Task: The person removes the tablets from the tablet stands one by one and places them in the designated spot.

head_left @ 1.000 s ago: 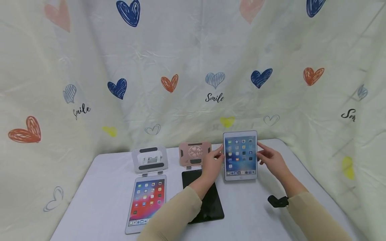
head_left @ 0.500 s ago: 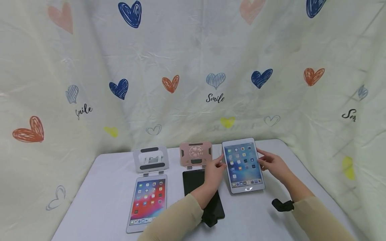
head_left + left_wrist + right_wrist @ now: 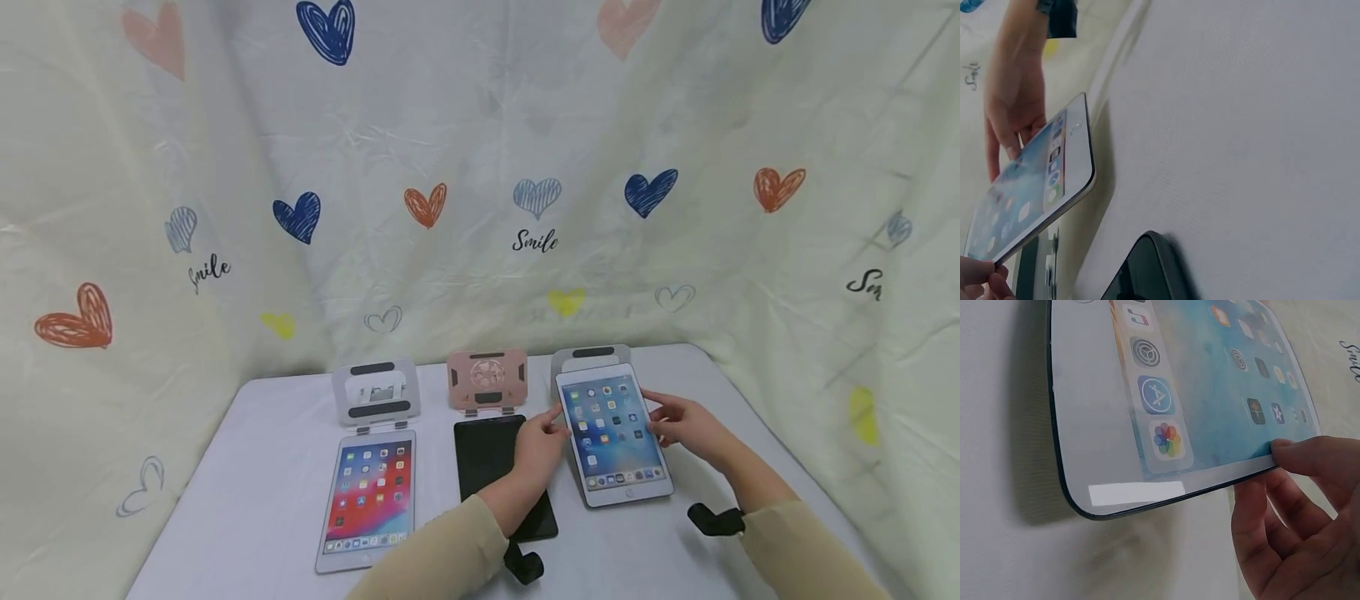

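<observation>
A white tablet (image 3: 617, 433) with a blue home screen is held between both hands, tilted and leaning back above the table. My left hand (image 3: 540, 450) pinches its left edge; in the left wrist view only those fingertips (image 3: 975, 275) show at the corner. On the opposite edge, my right hand (image 3: 692, 427) grips with the thumb (image 3: 1304, 455) on the front and fingers curled behind. Right behind the tablet stands a grey tablet stand (image 3: 591, 357), mostly covered by it. The tablet's lower edge hangs over the table, casting a shadow in the right wrist view.
A black tablet (image 3: 487, 454) lies below a pink stand (image 3: 487, 379), partly under my left forearm. Further left, a white tablet with a red-blue screen (image 3: 369, 500) lies before a white stand (image 3: 377, 393). A heart-print curtain (image 3: 465, 275) hangs behind the white table (image 3: 247, 500).
Both hands have brought the blue-screen tablet down and toward me, from nearly upright to leaning back and slightly turned. The grey stand behind it has come into view.
</observation>
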`<state>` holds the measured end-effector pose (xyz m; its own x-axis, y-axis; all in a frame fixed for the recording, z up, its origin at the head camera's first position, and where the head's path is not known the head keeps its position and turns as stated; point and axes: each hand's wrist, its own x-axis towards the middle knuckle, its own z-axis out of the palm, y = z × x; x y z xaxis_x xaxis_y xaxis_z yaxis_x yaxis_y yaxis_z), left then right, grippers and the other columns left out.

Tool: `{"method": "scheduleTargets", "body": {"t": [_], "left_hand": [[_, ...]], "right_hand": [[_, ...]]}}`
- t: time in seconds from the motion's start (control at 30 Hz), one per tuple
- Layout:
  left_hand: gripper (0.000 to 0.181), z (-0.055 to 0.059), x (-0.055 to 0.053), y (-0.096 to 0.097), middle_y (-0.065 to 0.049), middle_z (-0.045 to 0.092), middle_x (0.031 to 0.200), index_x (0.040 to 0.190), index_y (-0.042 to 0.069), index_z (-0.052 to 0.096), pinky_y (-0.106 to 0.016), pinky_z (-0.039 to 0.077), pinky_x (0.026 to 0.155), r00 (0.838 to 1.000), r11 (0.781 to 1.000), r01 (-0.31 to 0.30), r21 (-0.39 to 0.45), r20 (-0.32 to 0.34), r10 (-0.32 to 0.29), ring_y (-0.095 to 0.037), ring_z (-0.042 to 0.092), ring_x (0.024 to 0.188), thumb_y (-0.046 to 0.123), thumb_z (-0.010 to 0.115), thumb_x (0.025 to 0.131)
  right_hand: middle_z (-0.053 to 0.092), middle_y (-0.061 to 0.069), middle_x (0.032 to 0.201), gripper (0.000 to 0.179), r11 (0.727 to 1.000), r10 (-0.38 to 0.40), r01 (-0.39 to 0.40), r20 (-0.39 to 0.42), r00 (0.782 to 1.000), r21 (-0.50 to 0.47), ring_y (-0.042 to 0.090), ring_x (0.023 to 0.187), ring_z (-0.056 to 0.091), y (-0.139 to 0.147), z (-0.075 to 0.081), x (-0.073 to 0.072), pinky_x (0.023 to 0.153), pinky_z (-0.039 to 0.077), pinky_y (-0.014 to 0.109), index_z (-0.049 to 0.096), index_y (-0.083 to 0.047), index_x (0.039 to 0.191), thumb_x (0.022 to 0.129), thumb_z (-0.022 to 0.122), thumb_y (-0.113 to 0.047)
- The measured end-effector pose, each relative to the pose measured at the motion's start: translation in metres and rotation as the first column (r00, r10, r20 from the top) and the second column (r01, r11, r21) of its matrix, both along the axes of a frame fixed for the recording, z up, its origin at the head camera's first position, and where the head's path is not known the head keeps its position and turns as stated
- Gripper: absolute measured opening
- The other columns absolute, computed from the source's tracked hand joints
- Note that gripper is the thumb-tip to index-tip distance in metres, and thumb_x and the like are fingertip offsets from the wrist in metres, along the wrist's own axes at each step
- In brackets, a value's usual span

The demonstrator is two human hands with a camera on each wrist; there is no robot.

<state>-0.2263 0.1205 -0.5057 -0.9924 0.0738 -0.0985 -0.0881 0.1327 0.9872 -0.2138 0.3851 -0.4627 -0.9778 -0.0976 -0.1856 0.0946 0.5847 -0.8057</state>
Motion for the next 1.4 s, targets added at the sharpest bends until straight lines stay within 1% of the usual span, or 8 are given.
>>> {"method": "scheduleTargets", "body": {"t": [0.27, 0.53, 1.0, 1.03, 1.13, 1.2, 1.27, 1.4], "left_hand": [[0.051, 0.003, 0.009, 0.006, 0.004, 0.06, 0.076, 0.134, 0.016, 0.064, -0.023, 0.043, 0.058, 0.998, 0.997, 0.065, -0.05, -0.003, -0.065, -0.01, 0.053, 0.068, 0.002, 0.073, 0.086], [0.063, -0.003, 0.016, 0.011, 0.006, 0.058, 0.081, 0.143, 0.014, 0.055, -0.025, 0.044, 0.06, 0.989, 0.978, 0.148, -0.149, -0.002, -0.15, -0.01, 0.052, 0.068, 0.0, 0.074, 0.084], [0.095, 0.005, 0.028, 0.008, 0.0, 0.057, 0.077, 0.158, 0.019, 0.029, -0.028, 0.043, 0.061, 0.947, 0.892, 0.32, -0.318, 0.07, -0.314, -0.014, 0.054, 0.067, 0.001, 0.079, 0.08], [0.095, 0.005, 0.027, 0.008, 0.0, 0.059, 0.079, 0.158, 0.019, 0.029, -0.028, 0.043, 0.062, 0.945, 0.884, 0.326, -0.336, 0.076, -0.32, -0.014, 0.054, 0.068, 0.002, 0.08, 0.079], [0.096, 0.004, 0.025, 0.009, -0.004, 0.067, 0.106, 0.157, 0.021, 0.03, -0.029, 0.044, 0.063, 0.941, 0.859, 0.335, -0.387, 0.105, -0.32, -0.015, 0.055, 0.072, 0.007, 0.083, 0.078], [0.096, 0.003, 0.023, 0.009, -0.003, 0.062, 0.128, 0.156, 0.023, 0.032, -0.03, 0.045, 0.06, 0.94, 0.842, 0.342, -0.417, 0.141, -0.312, -0.016, 0.055, 0.071, 0.009, 0.084, 0.077], [0.096, 0.002, 0.022, 0.009, -0.003, 0.056, 0.138, 0.156, 0.024, 0.033, -0.031, 0.045, 0.055, 0.934, 0.83, 0.357, -0.429, 0.177, -0.31, -0.017, 0.055, 0.066, 0.01, 0.085, 0.076], [0.096, 0.005, 0.024, 0.007, -0.009, 0.069, 0.099, 0.156, 0.021, 0.033, -0.03, 0.043, 0.048, 0.916, 0.81, 0.399, -0.43, 0.225, -0.332, -0.017, 0.054, 0.052, 0.009, 0.085, 0.077]], "right_hand": [[0.058, 0.016, 0.11, 0.073, 0.999, -0.02, 0.022, 0.066, 0.998, -0.037, 0.025, 0.089, 0.059, 0.009, -0.01, 0.007, 0.078, 0.054, 0.035, 0.03, -0.002, 0.154, 0.094, 0.068, -0.019], [0.059, 0.015, 0.108, 0.072, 0.997, -0.04, 0.047, 0.105, 0.994, -0.06, 0.026, 0.085, 0.058, 0.015, -0.019, 0.014, 0.077, 0.05, 0.036, 0.029, -0.002, 0.154, 0.095, 0.067, -0.017], [0.06, 0.014, 0.108, 0.072, 0.995, -0.05, 0.059, 0.117, 0.992, -0.08, 0.025, 0.088, 0.057, 0.021, -0.031, 0.019, 0.075, 0.051, 0.034, 0.031, -0.001, 0.153, 0.093, 0.068, -0.018], [0.06, 0.014, 0.108, 0.072, 0.995, -0.047, 0.057, 0.12, 0.992, -0.079, 0.025, 0.089, 0.057, 0.021, -0.031, 0.02, 0.075, 0.051, 0.034, 0.031, -0.001, 0.153, 0.094, 0.068, -0.018], [0.06, 0.013, 0.108, 0.072, 0.995, -0.043, 0.056, 0.136, 0.99, -0.089, 0.025, 0.09, 0.056, 0.02, -0.03, 0.021, 0.075, 0.05, 0.034, 0.031, 0.0, 0.153, 0.093, 0.068, -0.018], [0.06, 0.013, 0.109, 0.073, 0.994, -0.033, 0.047, 0.146, 0.989, -0.094, 0.025, 0.092, 0.056, 0.021, -0.03, 0.021, 0.076, 0.05, 0.035, 0.03, 0.0, 0.153, 0.094, 0.068, -0.018], [0.06, 0.014, 0.11, 0.073, 0.994, -0.027, 0.044, 0.158, 0.987, -0.103, 0.025, 0.094, 0.056, 0.021, -0.031, 0.022, 0.078, 0.049, 0.035, 0.03, 0.001, 0.153, 0.094, 0.068, -0.019], [0.059, 0.014, 0.111, 0.072, 0.993, -0.024, 0.045, 0.181, 0.983, -0.109, 0.025, 0.097, 0.056, 0.023, -0.035, 0.022, 0.081, 0.049, 0.036, 0.03, 0.001, 0.153, 0.094, 0.068, -0.017]]}}
